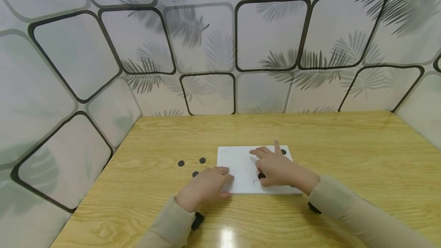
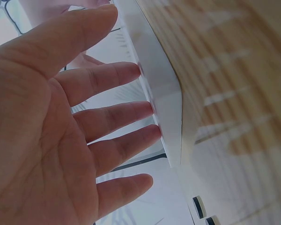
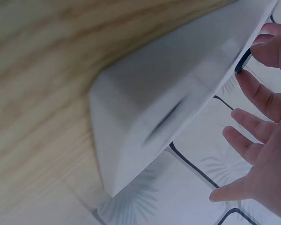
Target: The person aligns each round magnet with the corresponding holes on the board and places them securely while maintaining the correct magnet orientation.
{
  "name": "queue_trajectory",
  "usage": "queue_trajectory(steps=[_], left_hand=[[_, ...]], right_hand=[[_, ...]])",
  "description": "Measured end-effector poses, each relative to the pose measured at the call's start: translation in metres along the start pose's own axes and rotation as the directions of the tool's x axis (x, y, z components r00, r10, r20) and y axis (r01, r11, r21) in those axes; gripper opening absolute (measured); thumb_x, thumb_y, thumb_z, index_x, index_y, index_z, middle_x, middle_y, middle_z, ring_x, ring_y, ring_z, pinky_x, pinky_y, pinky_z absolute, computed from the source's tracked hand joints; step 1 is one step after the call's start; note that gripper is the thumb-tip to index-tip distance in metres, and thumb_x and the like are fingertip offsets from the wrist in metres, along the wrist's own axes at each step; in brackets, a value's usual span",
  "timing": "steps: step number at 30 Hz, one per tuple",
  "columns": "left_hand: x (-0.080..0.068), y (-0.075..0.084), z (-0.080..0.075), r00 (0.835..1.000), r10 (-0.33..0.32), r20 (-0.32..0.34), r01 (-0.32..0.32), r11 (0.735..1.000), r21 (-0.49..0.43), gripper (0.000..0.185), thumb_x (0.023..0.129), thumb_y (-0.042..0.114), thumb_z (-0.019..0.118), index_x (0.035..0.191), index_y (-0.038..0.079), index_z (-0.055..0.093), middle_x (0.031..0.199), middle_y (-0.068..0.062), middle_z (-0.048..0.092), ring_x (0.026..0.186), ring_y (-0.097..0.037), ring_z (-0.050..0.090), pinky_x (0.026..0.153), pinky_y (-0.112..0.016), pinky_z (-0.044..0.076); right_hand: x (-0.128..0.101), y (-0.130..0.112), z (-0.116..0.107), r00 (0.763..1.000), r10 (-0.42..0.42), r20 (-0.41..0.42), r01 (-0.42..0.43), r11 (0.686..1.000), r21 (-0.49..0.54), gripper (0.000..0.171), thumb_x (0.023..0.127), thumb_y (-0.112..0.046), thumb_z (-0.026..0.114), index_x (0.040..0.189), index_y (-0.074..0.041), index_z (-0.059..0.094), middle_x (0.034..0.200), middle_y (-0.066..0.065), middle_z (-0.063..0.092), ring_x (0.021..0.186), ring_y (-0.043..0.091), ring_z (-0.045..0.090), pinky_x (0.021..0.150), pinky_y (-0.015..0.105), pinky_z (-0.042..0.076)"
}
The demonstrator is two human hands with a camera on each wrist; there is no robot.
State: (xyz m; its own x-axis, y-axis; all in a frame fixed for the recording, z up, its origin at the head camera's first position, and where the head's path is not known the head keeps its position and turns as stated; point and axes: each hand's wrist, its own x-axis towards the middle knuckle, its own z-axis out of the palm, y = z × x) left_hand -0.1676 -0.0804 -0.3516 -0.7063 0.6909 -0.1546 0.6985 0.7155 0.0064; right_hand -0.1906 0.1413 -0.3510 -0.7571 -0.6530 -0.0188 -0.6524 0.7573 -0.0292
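A white rectangular board [image 1: 242,163] with shallow round recesses lies on the wooden table. My right hand [image 1: 277,167] is over its right half and pinches a small black disc [image 3: 243,61] between thumb and index finger, tilted just above the surface. The other right fingers spread away from the disc. One black disc [image 1: 283,152] sits at the board's far right corner; another near the front right is mostly hidden by my wrist. My left hand [image 2: 51,126] holds nothing; its extended fingers touch the board's left edge.
Left of the board, several loose black discs lie on the table [image 1: 151,186], including one disc [image 1: 181,163] farthest left and another disc [image 1: 202,160] nearer the board. Patterned fabric [image 1: 268,33] rises behind the table and along its sides.
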Motion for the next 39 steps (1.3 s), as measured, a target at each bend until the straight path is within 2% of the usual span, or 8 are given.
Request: queue_trajectory(steps=[12,26,39], left_hand=[[-0.001,-0.001,0.0,1.0,-0.004,-0.008,0.004,1.0,-0.009,0.043,0.082,0.042,0.059,0.117,0.016,0.057,0.124,-0.004,0.049,0.113,-0.019,0.045,0.092,-0.033,0.039],[-0.001,-0.001,0.0,1.0,0.003,-0.013,-0.003,1.0,-0.008,0.044,0.081,0.041,0.06,0.116,0.015,0.058,0.122,-0.003,0.05,0.111,-0.018,0.046,0.092,-0.032,0.039],[-0.001,0.0,0.0,1.0,-0.007,0.0,0.007,1.0,0.002,0.044,0.081,0.042,0.059,0.117,0.015,0.057,0.124,-0.004,0.049,0.113,-0.019,0.045,0.093,-0.032,0.038]], right_hand=[[0.003,-0.008,0.0,0.999,-0.033,-0.025,0.033,0.999,0.006,0.026,0.067,-0.022,0.069,0.055,-0.025,0.047,0.128,0.009,0.045,0.121,0.029,0.033,0.087,0.073,0.009],[0.005,-0.014,0.0,1.0,-0.02,0.013,0.02,1.0,-0.004,0.025,0.067,-0.024,0.07,0.056,-0.024,0.047,0.129,0.007,0.043,0.121,0.029,0.032,0.087,0.072,0.011],[0.002,-0.016,-0.001,1.0,-0.026,0.007,0.026,1.0,0.005,0.024,0.067,-0.024,0.071,0.056,-0.024,0.049,0.127,0.008,0.045,0.121,0.03,0.033,0.087,0.072,0.012]])
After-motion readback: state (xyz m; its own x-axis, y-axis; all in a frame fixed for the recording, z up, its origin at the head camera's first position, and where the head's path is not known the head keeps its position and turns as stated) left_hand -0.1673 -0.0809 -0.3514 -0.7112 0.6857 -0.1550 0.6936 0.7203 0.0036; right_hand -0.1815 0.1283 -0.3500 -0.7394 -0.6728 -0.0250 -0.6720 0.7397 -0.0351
